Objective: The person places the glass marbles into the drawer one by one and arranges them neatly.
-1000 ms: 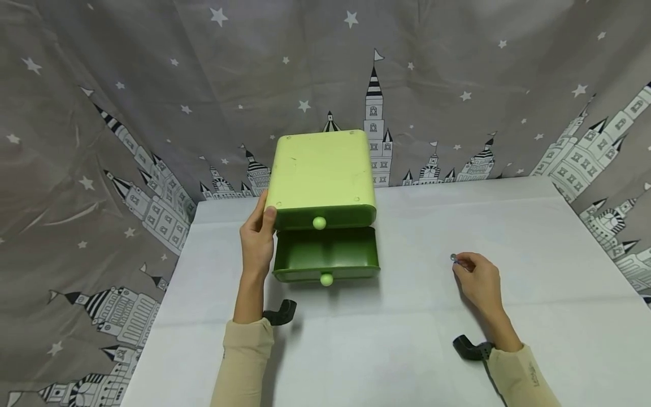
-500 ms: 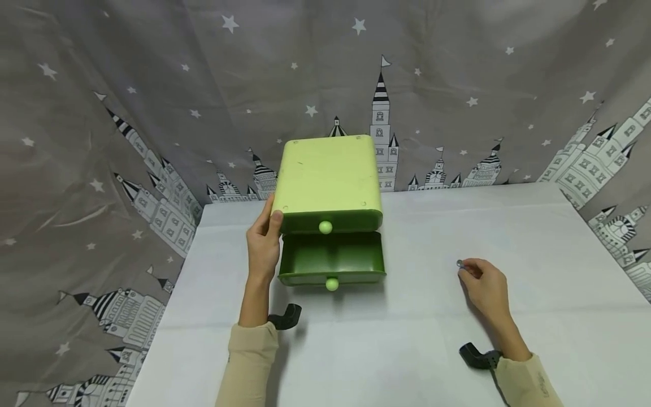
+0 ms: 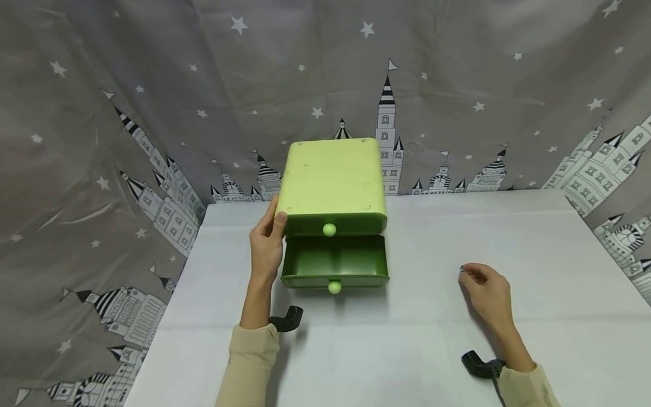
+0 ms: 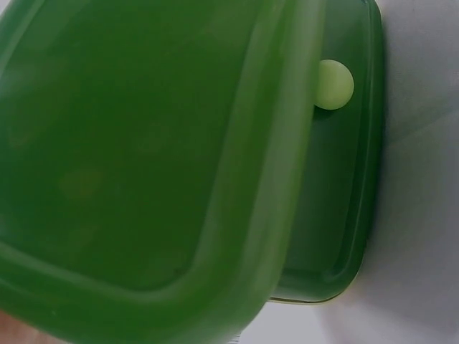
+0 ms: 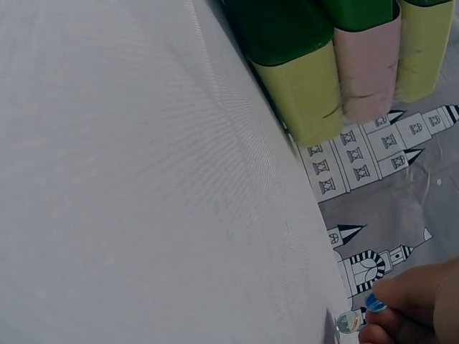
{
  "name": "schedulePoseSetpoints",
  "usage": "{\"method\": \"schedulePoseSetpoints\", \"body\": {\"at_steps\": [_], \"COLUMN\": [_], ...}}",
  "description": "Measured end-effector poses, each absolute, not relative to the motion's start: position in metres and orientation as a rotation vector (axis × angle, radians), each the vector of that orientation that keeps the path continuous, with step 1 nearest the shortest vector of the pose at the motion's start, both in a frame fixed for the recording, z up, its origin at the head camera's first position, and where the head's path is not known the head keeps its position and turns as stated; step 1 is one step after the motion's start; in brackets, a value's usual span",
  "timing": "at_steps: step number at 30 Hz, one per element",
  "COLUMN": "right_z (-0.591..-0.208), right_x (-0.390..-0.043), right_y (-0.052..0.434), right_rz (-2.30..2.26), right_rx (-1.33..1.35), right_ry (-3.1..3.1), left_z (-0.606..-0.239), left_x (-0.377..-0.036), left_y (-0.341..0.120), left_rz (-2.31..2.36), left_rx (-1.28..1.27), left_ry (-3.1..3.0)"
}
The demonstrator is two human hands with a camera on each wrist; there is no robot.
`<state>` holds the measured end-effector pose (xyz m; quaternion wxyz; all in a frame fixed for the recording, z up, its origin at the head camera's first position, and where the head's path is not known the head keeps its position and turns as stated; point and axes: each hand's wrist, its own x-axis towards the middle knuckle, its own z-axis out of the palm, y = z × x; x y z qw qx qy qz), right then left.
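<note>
My right hand [image 3: 487, 289] rests low on the table [image 3: 437, 350], right of the middle, its fingertips pinching a small clear bead [image 5: 349, 322] with a blue bit beside it; the bead sits just at the cloth, well apart from the chest [image 3: 333, 186]. My left hand [image 3: 267, 249] stands upright against the chest's left front corner, thumb on top, fingers curled round the side; the lower drawer [image 3: 334, 262] is pulled out and looks bare inside, the upper one shut, each with a pale knob [image 3: 334, 287]. I judge the bead the risk; it is tiny and smooth, so a loose pinch could let it slip and roll off toward the table's right edge; should my left hand ease, the light chest could shift. Both forearms lie flat, wrists straight.
</note>
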<state>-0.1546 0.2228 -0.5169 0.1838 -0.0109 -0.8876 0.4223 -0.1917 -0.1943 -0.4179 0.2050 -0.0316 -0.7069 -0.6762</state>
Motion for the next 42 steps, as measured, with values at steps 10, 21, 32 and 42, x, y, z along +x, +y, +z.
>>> {"method": "schedulePoseSetpoints", "body": {"at_steps": [10,21,32,42], "right_z": [-0.499,-0.474,-0.445,-0.432], "right_x": [-0.150,-0.143,-0.135,-0.129], "right_y": [0.213,0.194,0.172,0.151], "right_rz": [1.276,1.369,1.496,1.575], "right_rx": [-0.060,0.049,0.228,0.386], "right_ry": [-2.421,-2.360,-2.273,-2.197], "left_z": [-0.390,-0.390,-0.390,-0.389], "left_x": [-0.178,-0.176,-0.175,-0.174], "left_y": [-0.184,-0.185,-0.187,-0.188], "left_rz": [-1.877,-1.875,-1.889,-1.900], "left_rx": [-0.070,-0.062,-0.058,-0.075], "left_ry": [-2.020,-2.021,-1.998,-1.994]}}
